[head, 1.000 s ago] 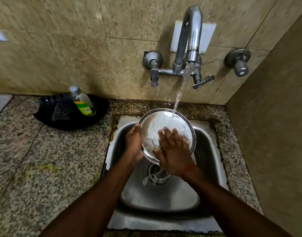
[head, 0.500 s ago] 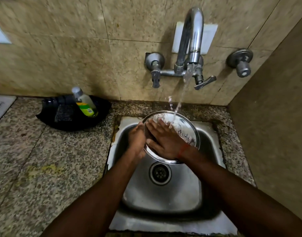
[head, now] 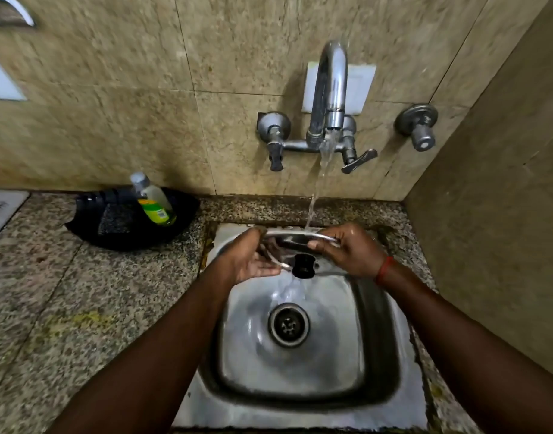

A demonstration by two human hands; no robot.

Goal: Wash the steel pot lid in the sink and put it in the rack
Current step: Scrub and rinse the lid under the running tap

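The steel pot lid (head: 300, 238) is seen nearly edge-on above the sink (head: 375, 339); its faces cannot be assessed. The left hand (head: 253, 261) covers its left rim, the right hand (head: 350, 249) its right rim. Left of the sink, the bottle (head: 153, 200) label is illegible.

Beige stone-look wall tiles (head: 118, 98) rise behind the wall-mounted tap (head: 328, 98), which is fixed over a white plate (head: 363, 86), and a second tiled wall (head: 500, 183) meets them at a corner to the tap's right. Below and to the tap's left runs a speckled granite bench (head: 65, 302), with a black tray (head: 118, 220) against the wall. Light glints off the tap's steel.
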